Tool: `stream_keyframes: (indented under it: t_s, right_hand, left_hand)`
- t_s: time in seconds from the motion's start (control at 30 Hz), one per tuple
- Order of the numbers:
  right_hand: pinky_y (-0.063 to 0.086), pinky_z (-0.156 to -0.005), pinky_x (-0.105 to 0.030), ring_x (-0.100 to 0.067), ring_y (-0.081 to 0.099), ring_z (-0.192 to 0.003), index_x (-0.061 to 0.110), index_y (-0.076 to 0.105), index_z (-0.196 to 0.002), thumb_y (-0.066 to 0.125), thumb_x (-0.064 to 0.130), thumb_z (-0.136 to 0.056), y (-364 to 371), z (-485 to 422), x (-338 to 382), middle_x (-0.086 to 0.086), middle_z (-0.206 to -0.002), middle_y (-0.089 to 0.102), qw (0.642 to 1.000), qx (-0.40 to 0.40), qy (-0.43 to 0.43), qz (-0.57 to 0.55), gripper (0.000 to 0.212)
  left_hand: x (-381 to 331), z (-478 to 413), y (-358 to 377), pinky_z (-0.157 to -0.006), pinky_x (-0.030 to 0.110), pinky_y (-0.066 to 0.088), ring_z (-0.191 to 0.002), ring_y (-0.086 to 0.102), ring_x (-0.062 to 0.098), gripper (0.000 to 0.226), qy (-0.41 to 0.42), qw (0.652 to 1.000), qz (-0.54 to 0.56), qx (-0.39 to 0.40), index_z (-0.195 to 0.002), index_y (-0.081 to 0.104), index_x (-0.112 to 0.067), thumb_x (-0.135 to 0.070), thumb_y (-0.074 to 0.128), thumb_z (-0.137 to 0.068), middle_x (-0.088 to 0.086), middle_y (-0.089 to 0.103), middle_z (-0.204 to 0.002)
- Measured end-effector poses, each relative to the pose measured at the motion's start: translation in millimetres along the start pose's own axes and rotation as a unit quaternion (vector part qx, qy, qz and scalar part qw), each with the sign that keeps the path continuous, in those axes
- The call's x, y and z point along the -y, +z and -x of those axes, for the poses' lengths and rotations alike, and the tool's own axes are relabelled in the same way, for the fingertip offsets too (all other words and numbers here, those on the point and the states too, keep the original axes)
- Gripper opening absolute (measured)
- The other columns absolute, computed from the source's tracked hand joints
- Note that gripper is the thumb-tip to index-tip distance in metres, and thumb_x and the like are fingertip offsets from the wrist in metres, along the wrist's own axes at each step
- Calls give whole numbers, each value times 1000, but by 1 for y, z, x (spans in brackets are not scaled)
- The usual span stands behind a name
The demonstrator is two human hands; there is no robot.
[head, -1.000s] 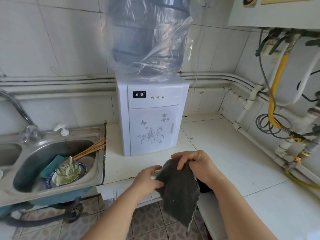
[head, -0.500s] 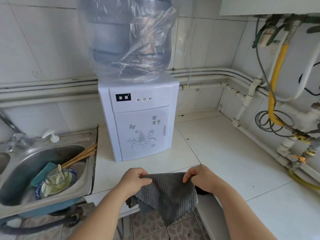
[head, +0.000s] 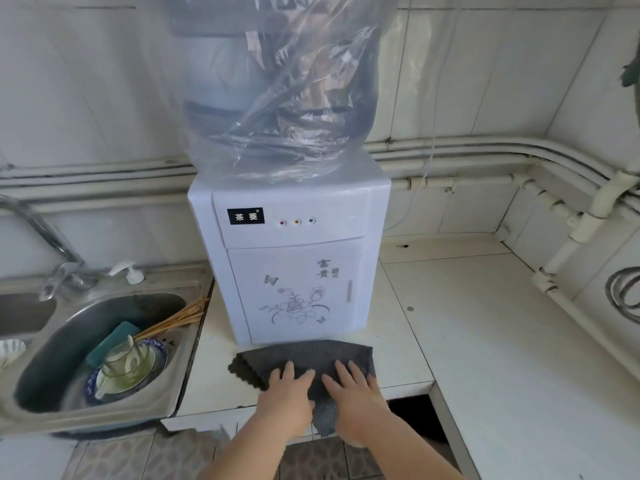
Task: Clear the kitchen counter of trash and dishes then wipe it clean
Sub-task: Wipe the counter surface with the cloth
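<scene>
We press our left hand (head: pixel 285 393) and right hand (head: pixel 353 393), fingers straight and spread, side by side on the grey cloth (head: pixel 311 355), which lies on the white counter (head: pixel 485 323) touching the water dispenser's (head: pixel 294 265) foot.

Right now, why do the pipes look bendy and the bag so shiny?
Head view: the wide lens bows the straight wall pipes toward the edges; light glints off the crinkled plastic bag; the faucet at the left edge is smeared, while the cloth in the middle looks sharper.
</scene>
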State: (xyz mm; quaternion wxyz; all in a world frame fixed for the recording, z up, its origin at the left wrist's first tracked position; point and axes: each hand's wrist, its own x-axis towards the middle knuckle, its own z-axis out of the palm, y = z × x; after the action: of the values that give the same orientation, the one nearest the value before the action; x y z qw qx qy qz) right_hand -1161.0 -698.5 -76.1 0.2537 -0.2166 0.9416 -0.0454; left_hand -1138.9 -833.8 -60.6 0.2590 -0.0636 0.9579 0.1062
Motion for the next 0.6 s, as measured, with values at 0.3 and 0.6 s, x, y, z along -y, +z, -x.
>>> stream_keyframes:
  t_s: [0.3,0.6]
  right_hand:
    - [-2,-119,-45,-21,-9,-148,28,16,-152,43,14,-90,-9,-16,-20,0,-162,-4,998,12,-50,-33,69]
    - [5,-121,-36,-17,3,-148,22,15,-153,38,15,-97,-22,5,-81,-1,-162,5,986,-113,8,-121,60]
  left_hand:
    - [-25,-14,-6,-106,41,35,-135,29,32,52,-62,990,-126,0,-148,27,-28,-27,43,-98,12,22,-153]
    - [-80,-23,-23,-102,40,35,-125,41,27,42,4,986,-159,-51,-136,45,-22,-23,47,-95,7,45,-137]
